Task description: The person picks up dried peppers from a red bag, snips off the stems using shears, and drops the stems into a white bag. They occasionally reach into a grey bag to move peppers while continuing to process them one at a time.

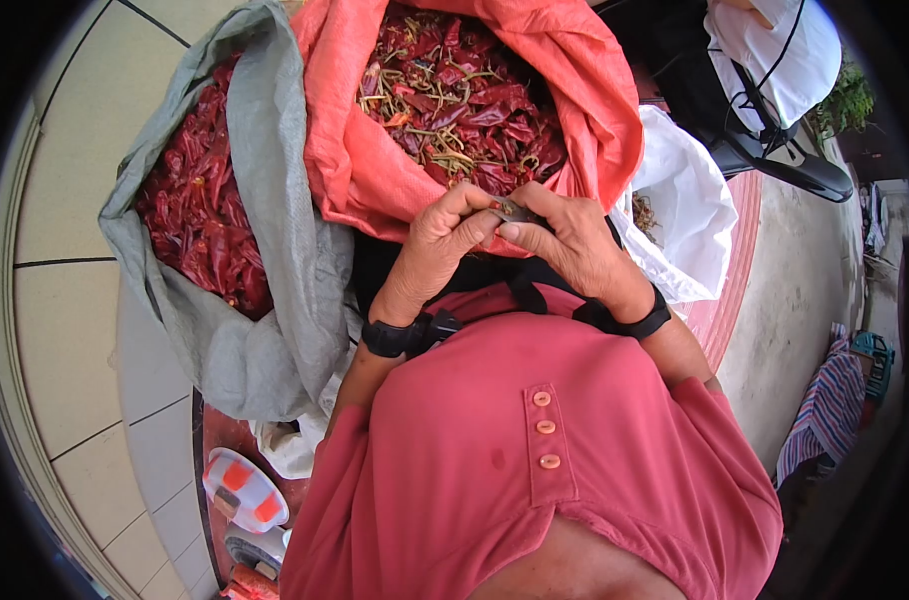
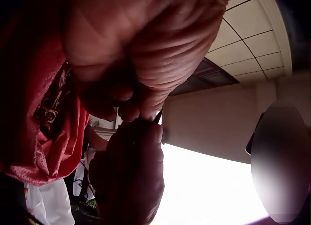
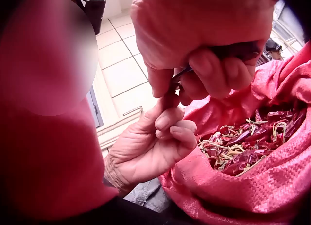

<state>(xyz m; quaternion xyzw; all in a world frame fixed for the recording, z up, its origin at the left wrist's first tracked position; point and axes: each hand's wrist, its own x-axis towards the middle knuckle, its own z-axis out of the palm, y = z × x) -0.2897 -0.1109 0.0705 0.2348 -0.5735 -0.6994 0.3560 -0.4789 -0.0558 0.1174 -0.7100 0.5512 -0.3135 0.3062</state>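
Both hands meet close over the near rim of the red woven sack [image 1: 365, 180], which holds dried red chilies [image 1: 475, 110] with tangled pale stems. My left hand [image 1: 440, 235] pinches a small dark red piece [image 3: 169, 100], apparently a dried chili, mostly hidden by the fingertips. In the right wrist view, my right hand [image 3: 204, 28] has its fingers curled round a dark-handled cutting tool [image 3: 240, 50], its thin metal blade right at the left fingertips. I cannot tell whether the tool is scissors or a knife.
A grey sack [image 1: 275, 200] on the left holds deep-red dried chilies [image 1: 203, 190]. To the right stands a white sack [image 1: 695, 210] with a few pieces inside. Farther off are a black chair [image 1: 795, 175], a white and orange plastic container [image 1: 245, 490] and a striped cloth [image 1: 825, 410].
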